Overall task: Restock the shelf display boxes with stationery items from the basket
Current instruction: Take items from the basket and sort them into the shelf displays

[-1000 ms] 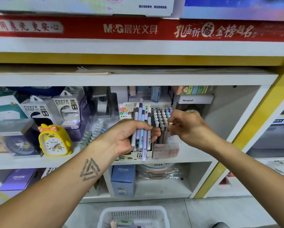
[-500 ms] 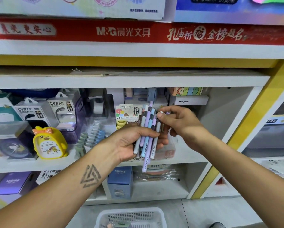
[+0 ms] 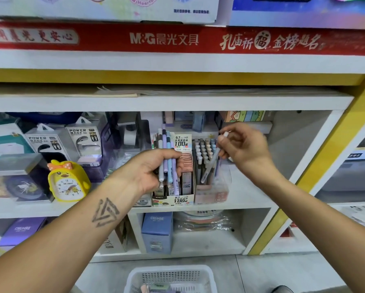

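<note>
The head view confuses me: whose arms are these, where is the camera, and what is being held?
No machine here: a person wears a camera on the head, looking down at their own arms. The left hand grips a bundle of pastel pens. The right hand pinches a single pale pen, tilted over the clear display box of capped pens on the white shelf. Beside it stands a cardboard box of pencil leads; further left sits a yellow chick-shaped alarm clock. A white plastic basket of stock waits on the floor below.
</note>
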Demonstrator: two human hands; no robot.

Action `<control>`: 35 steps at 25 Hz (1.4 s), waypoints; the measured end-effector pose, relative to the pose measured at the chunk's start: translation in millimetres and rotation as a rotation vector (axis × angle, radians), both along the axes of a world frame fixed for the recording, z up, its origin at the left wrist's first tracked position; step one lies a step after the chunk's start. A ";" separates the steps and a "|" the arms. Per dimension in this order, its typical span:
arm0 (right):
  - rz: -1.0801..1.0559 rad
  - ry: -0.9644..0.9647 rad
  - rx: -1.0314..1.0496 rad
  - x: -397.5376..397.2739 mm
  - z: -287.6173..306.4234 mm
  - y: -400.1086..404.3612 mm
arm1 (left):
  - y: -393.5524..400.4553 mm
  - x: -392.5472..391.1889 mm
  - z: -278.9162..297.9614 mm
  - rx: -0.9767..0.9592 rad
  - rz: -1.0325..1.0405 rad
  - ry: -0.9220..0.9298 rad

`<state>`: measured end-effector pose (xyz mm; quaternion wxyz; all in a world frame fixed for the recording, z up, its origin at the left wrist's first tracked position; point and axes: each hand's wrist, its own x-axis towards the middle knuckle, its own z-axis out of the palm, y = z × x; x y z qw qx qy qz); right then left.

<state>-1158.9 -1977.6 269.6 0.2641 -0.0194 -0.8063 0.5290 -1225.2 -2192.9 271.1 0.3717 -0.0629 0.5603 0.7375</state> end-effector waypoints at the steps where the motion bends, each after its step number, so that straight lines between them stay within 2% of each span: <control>1: 0.006 -0.034 0.132 -0.6 -6.8 -2.2 | 0.1 0.0 -0.7 -0.010 -0.006 0.009; 3: 0.031 -0.058 0.386 -0.6 -19.1 -5.8 | 2.1 0.4 -2.8 -0.007 -0.014 0.002; 5: 0.096 -0.044 0.541 0.5 -27.1 -8.7 | 3.0 1.9 -4.7 0.032 -0.010 -0.023; 11: 0.164 0.015 0.712 2.0 -24.6 -10.7 | 7.7 8.6 -6.4 0.090 -0.019 -0.029; 18: 0.169 0.015 0.700 2.2 -23.5 -11.1 | 10.4 15.9 -5.9 0.116 -0.070 0.004; 21: 0.267 -0.035 0.637 4.2 -21.8 -12.3 | 10.1 17.1 -3.7 0.118 -0.077 0.011; 25: 0.323 -0.009 0.687 7.5 -20.1 -15.6 | 9.1 18.1 -2.8 0.120 -0.059 0.023; 29: 0.237 -0.132 0.719 6.0 -27.4 -17.6 | 8.1 16.5 -3.1 0.121 -0.043 0.031; 32: 0.176 -0.060 0.820 6.4 -26.0 -22.2 | 8.2 17.9 -2.9 0.127 -0.069 0.043; 33: 0.168 -0.064 0.783 5.2 -21.9 -23.3 | 8.6 18.8 -2.5 0.133 -0.085 0.049; 34: 0.145 -0.095 0.658 4.0 -16.1 -23.6 | 9.6 19.7 -2.1 0.139 -0.099 0.056; 35: 0.121 -0.149 0.443 3.3 -9.5 -23.3 | 11.0 20.7 -1.7 0.140 -0.113 0.065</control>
